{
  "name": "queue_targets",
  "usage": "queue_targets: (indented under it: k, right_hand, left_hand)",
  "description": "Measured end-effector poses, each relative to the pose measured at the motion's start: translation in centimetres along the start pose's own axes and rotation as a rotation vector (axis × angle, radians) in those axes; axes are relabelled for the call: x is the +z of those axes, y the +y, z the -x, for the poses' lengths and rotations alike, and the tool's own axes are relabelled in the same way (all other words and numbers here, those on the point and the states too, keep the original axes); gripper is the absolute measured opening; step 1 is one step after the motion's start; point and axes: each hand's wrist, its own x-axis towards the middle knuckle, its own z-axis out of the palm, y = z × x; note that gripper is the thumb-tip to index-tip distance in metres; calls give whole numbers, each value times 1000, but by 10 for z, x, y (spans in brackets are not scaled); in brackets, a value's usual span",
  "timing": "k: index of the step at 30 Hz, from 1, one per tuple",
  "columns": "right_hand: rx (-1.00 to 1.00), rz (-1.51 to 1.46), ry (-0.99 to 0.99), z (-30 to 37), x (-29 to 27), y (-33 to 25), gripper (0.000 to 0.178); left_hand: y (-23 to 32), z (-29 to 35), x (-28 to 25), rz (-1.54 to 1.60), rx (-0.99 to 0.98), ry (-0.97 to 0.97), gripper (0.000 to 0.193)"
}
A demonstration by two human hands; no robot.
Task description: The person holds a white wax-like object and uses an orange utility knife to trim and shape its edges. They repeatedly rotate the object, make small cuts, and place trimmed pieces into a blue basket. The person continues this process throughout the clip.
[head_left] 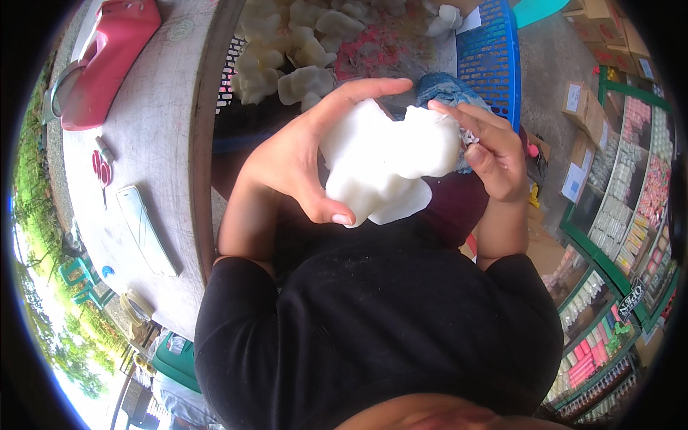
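Note:
A white, lumpy, rounded piece that looks like wax is held up in front of my chest. My left hand grips its left side, thumb below and fingers stretched over the top. My right hand is curled at its right end, one fingertip against its upper edge. Small whitish shavings show between the thumb and fingers of that hand; whatever else it may hold is hidden. Beyond my hands, several similar off-white lumpy pieces lie heaped beside pink scraps.
A blue plastic crate stands beyond my right hand, with blue cloth next to it. On the left, a worn table bears a phone, red-handled scissors and a pink object. Green-framed shelves and cardboard boxes line the right.

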Motion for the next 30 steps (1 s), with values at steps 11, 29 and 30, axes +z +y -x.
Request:
queue_targets:
  k: [11,29,30]
  right_hand:
    - [930,-1241,500,-25,19,14,61]
    - [119,-145,544,-10,51,22,10]
    - [78,-143,507,-10,50,22,10]
  left_hand:
    - [-45,-5,3,490,-179,321,106]
    - [-37,-14,23,542,-141,683,51]
    - [-37,-14,22,562,-149,673,49]
